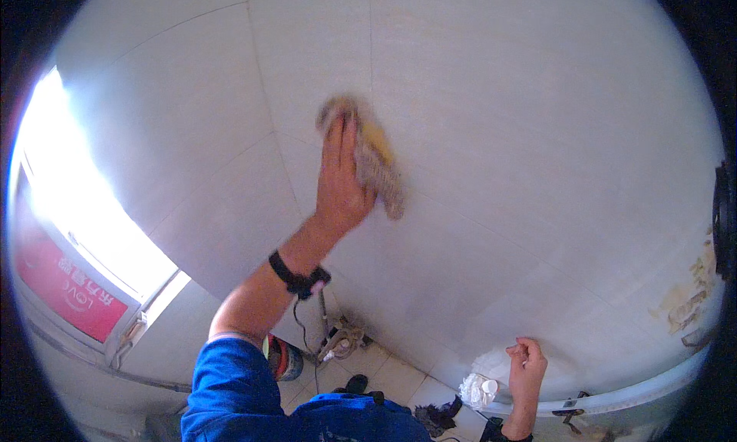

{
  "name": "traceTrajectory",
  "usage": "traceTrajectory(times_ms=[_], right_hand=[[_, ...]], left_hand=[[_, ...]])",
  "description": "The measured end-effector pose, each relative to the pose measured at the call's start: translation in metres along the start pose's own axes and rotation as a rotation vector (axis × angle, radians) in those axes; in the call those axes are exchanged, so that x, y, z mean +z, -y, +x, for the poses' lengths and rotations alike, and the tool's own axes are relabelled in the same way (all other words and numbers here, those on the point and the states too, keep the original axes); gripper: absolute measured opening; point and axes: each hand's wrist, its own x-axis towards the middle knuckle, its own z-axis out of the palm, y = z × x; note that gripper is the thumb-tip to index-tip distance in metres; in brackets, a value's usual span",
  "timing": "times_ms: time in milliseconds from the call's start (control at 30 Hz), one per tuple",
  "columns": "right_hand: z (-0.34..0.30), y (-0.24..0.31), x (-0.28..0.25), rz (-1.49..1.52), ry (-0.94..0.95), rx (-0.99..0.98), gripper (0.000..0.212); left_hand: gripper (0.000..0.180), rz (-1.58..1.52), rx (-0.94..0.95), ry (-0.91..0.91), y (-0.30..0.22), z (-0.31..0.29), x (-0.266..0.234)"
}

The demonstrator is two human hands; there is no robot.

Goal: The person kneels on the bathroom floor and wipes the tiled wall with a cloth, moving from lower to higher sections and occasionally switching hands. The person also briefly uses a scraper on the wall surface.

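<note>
High on the pale tiled wall, my left hand (pixel 345 173) presses a rag (pixel 381 169), beige and fuzzy with a yellow patch. The fingers lie over the rag, which sticks out past them on the right and at the top; motion blurs it. A black strap with a small device (pixel 302 279) circles my left wrist. Lower right, my right hand (pixel 527 367) is held up near the wall, fingers loosely curled in, and nothing shows in them. Close to its left is a crumpled white bundle (pixel 477 390) with a round white cap-like part.
A bright window (pixel 84 189) with a red sign (pixel 69 281) below it is at the left. Down on the floor stand a bucket (pixel 284 359), a cable (pixel 302 319) and some clutter (pixel 345 341). A white rim with a metal fitting (pixel 569 415) runs along the lower right; brown patches (pixel 685 308) mark the wall.
</note>
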Motion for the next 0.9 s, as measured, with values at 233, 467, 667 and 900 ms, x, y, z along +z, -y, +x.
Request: traceTrajectory(times_ms=[233,467,667,900], right_hand=[[-0.006,-0.002,-0.004,-0.029,0.000,-0.009,0.017],[-0.010,-0.005,-0.002,-0.007,0.029,-0.032,0.018],[-0.037,-0.016,-0.021,-0.036,0.019,0.080,0.019],[-0.063,-0.015,-0.029,-0.055,-0.018,0.052,0.017]], left_hand=[[0.099,-0.014,-0.130,0.078,-0.016,-0.054,0.003],[0.093,0.007,0.179,-0.180,-0.032,0.110,-0.009],[0.080,0.062,0.286,-0.309,-0.053,0.214,-0.032],[0.087,0.034,0.271,-0.237,-0.114,0.217,-0.027]])
